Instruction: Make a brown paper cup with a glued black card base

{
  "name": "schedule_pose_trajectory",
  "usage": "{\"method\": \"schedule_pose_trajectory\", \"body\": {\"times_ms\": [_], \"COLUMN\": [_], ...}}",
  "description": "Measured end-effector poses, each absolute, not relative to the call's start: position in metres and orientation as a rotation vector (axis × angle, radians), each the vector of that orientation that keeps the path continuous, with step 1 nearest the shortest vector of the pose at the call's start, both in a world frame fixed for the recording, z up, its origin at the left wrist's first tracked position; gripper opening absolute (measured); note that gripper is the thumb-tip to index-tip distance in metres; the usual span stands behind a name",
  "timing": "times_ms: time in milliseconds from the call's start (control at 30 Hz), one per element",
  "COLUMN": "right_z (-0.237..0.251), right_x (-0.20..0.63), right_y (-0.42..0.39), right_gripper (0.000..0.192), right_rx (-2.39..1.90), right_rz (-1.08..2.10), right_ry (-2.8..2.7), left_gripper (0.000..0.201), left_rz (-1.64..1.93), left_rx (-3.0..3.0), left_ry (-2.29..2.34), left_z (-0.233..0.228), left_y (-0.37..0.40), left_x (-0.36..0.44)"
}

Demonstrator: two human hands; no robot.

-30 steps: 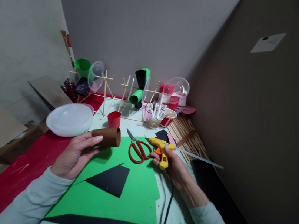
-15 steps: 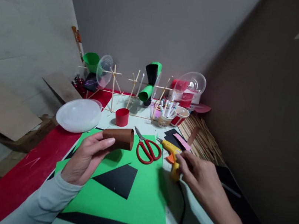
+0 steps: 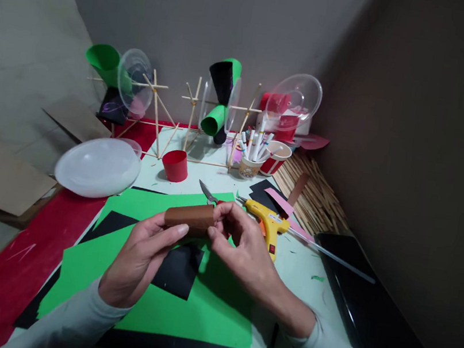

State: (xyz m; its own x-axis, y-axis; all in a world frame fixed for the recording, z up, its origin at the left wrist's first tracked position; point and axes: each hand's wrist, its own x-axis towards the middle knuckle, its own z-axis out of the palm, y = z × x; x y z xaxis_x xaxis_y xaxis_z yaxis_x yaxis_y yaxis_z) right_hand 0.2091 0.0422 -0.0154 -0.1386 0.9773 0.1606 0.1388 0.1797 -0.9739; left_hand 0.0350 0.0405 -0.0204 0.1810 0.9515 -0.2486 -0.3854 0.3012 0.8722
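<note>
A brown paper tube (image 3: 189, 215) is held level above the green sheets (image 3: 216, 305). My left hand (image 3: 139, 253) closes around its left end, thumb on the near side. The fingers of my right hand (image 3: 243, 242) pinch the tube's right end. Just right of that hand lies a yellow glue gun (image 3: 269, 220) with a clear glue stick out of its back. Scissors (image 3: 207, 191) lie behind the tube, their red handles mostly hidden by my right hand. A black paper piece (image 3: 177, 273) rests on the green paper below the tube.
A red paper ring (image 3: 175, 166) stands behind the green sheets. Further back is a stick frame (image 3: 155, 104) with green and black cones. A cup of markers (image 3: 250, 168), bundled sticks (image 3: 316, 192) and a dark glossy slab (image 3: 373, 305) are on the right; a white balloon-like object (image 3: 95, 168) is left.
My right hand has let go of the glue gun, now lying on the table, and has moved left onto the tube's right end. My left hand keeps its hold; the view has shifted.
</note>
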Motion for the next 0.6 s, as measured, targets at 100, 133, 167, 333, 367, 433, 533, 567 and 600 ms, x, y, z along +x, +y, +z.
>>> {"method": "schedule_pose_trajectory", "body": {"times_ms": [100,133,167,333,367,433,533,567,600], "right_z": [-0.021,-0.023,-0.024,-0.027,-0.027,-0.029,-0.032,-0.033,-0.033], "right_x": [0.207,0.206,0.205,0.203,0.203,0.202,0.202,0.201,0.201], "right_y": [0.041,0.041,0.040,0.036,0.036,0.036,0.036,0.036,0.036], "right_gripper": [0.013,0.015,0.017,0.028,0.029,0.030,0.030,0.030,0.030], "right_rx": [-1.111,-1.106,-1.102,-1.113,-1.117,-1.122,-1.119,-1.117,-1.118], "right_rz": [1.088,1.080,1.071,0.987,0.964,0.922,0.866,0.846,0.826], "right_ry": [-1.476,-1.475,-1.475,-1.494,-1.501,-1.516,-1.542,-1.552,-1.561], "left_gripper": [0.033,0.033,0.034,0.035,0.035,0.035,0.036,0.036,0.037], "left_rz": [1.074,1.075,1.079,1.116,1.120,1.120,1.102,1.094,1.088], "left_rx": [0.751,0.751,0.752,0.783,0.789,0.796,0.793,0.789,0.786], "left_ry": [0.945,0.945,0.944,0.929,0.923,0.907,0.894,0.894,0.892], "left_z": [-0.025,-0.026,-0.027,-0.030,-0.030,-0.030,-0.030,-0.030,-0.030], "left_y": [0.041,0.041,0.041,0.041,0.041,0.041,0.042,0.042,0.042], "left_x": [0.038,0.039,0.040,0.043,0.043,0.043,0.042,0.042,0.043]}}
